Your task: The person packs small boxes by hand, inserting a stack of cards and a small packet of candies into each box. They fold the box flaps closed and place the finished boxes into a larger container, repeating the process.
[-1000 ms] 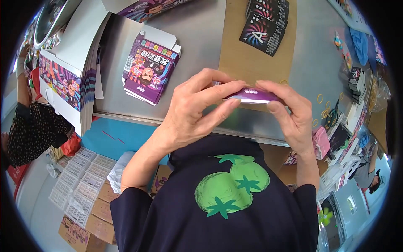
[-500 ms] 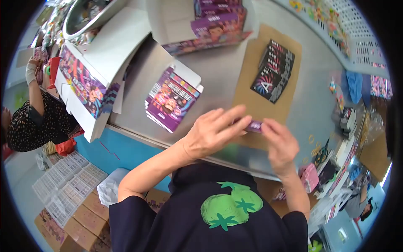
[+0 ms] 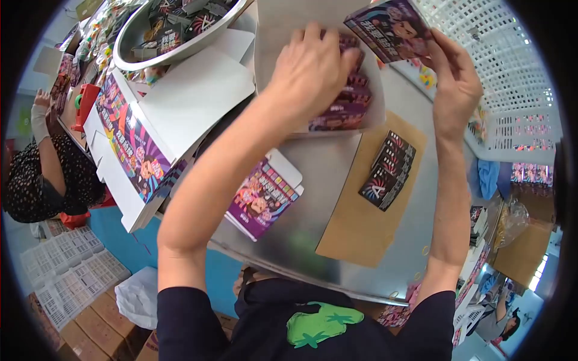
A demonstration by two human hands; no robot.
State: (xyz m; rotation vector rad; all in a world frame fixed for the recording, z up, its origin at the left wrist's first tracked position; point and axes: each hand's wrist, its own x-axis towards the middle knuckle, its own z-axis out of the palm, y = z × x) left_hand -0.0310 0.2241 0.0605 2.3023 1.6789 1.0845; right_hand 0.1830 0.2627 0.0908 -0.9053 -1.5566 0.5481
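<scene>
My left hand [image 3: 313, 72] reaches into an open white carton [image 3: 274, 30], over several purple packs [image 3: 343, 111] standing in it; its fingertips touch packs at the top, and their exact grip is hard to see. To the right, my right hand [image 3: 454, 78] holds a purple printed box [image 3: 388, 30] up by its edge, above the carton's right side. Fanned black cards [image 3: 388, 171] lie on a brown cardboard sheet [image 3: 349, 231]. Flat purple boxes [image 3: 265, 198] rest on the metal table [image 3: 319, 174], partly behind my left forearm.
A metal bowl [image 3: 129, 60] of black packs stands at the upper left, beside large printed white cartons [image 3: 129, 138]. White plastic baskets [image 3: 518, 90] are at the upper right. A co-worker [image 3: 51, 171] is at the far left, another person [image 3: 497, 319] at the lower right.
Both hands have moved up from the table's front edge, the left into the carton. The small purple box between them now appears raised in my right hand. The view has shifted.
</scene>
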